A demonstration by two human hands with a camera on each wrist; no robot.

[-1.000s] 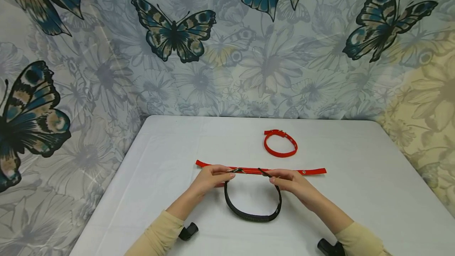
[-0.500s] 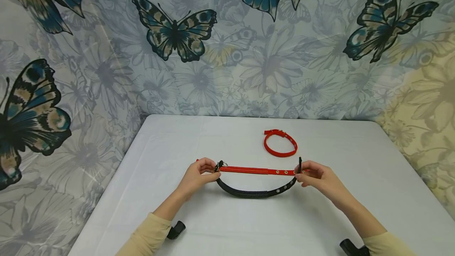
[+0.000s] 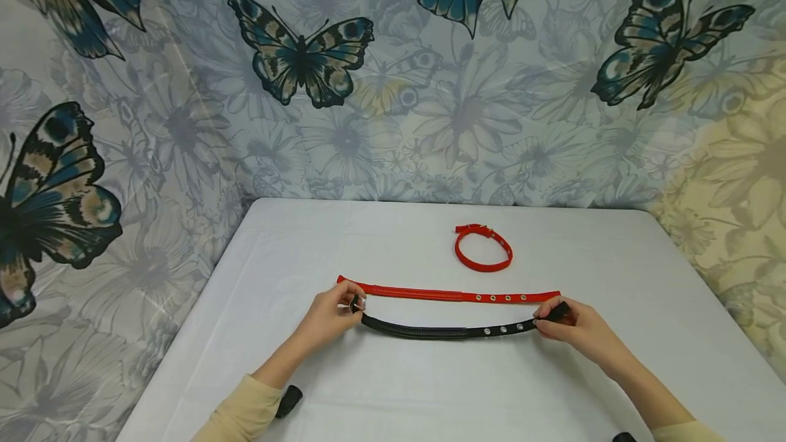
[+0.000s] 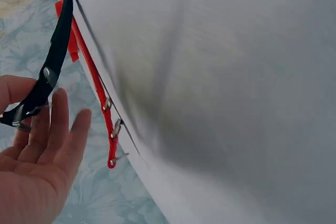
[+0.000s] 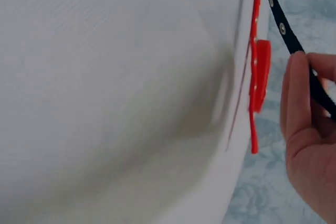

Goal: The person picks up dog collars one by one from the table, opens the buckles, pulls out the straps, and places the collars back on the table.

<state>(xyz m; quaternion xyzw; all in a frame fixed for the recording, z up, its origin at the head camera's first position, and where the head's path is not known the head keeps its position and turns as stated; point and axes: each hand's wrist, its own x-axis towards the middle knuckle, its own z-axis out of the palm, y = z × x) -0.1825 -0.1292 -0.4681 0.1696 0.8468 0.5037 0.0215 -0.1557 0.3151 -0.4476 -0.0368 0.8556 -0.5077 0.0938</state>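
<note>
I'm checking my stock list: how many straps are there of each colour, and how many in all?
Red: 2 (straight red strap, looped red strap)
Black: 1 (black strap, held by left hand and right hand)
Total: 3

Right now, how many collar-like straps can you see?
3: a black strap held between the left hand and right hand, a straight red strap just beyond it, and a looped red strap farther back.
</note>
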